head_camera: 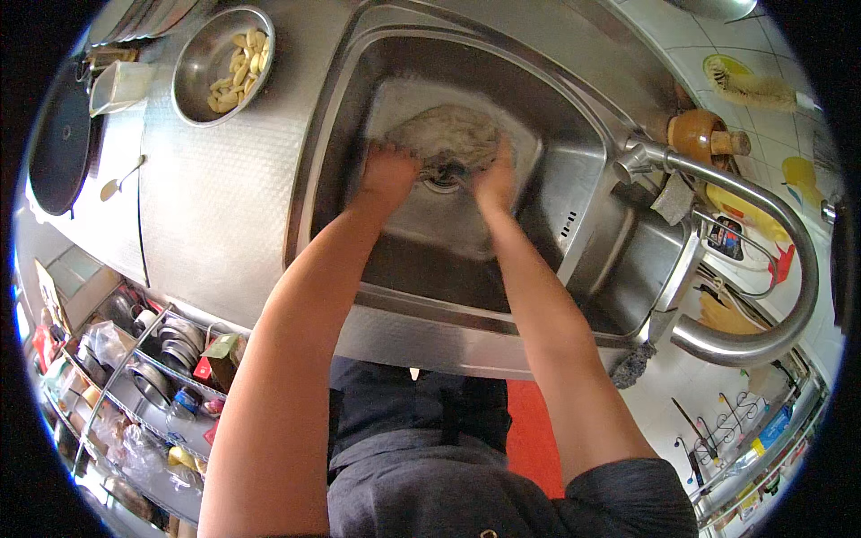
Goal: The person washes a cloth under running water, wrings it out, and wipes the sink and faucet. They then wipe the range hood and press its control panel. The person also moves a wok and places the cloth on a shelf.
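Both of my hands are down in a stainless steel sink (430, 269). A wet, greyish-beige cloth (447, 131) lies spread on the sink floor, just beyond the drain (442, 180). My left hand (391, 171) is at the cloth's near left edge, its fingertips against the fabric. On the other side my right hand (496, 173) touches the right edge, thumb and fingers apart. Whether either hand grips the cloth is hard to see, since the fingertips are blurred and partly hidden.
Left on the steel counter (215, 222) stands a metal bowl (195, 87) of pale peeled pieces. A curved faucet (800, 269) arches at the right, beside a small side basin (629, 269). Wire shelves (128, 363) with bowls and bags stand low left. A spoon (111, 188) lies farther left.
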A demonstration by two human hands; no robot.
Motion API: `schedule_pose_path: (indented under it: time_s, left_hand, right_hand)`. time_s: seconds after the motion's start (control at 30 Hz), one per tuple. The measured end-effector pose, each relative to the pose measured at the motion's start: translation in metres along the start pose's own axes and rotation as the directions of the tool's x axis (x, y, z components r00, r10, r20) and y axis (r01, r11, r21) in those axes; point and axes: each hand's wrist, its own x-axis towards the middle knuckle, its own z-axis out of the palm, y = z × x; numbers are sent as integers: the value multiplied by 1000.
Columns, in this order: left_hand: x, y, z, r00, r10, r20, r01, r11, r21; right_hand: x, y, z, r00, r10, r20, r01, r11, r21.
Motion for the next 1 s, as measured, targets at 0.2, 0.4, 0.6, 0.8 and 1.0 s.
schedule_pose_path:
  time_s: [0.2, 0.4, 0.6, 0.8, 1.0]
  left_hand:
    - [4, -5, -36, 930, -303, 208, 361, 857, -369]
    - [6, -6, -26, 911, -370, -181, 294, 891, -346]
    - [-16, 7, -4, 984, 128, 125, -140, 986, 94]
    - [-18, 16, 17, 880, -1, 475, 81, 986, -147]
    - [-8, 27, 1, 929, 76, 362, -146, 975, 169]
  right_hand:
    - [56, 23, -49, 849, 313, 425, -520, 353, 778]
    - [86, -10, 0, 923, 121, -366, 49, 905, 422]
    - [45, -74, 69, 846, -300, -440, 216, 949, -231]
    - [-28, -60, 79, 684, -724, 85, 728, 685, -30]
    - [76, -80, 108, 737, -675, 41, 624, 655, -425]
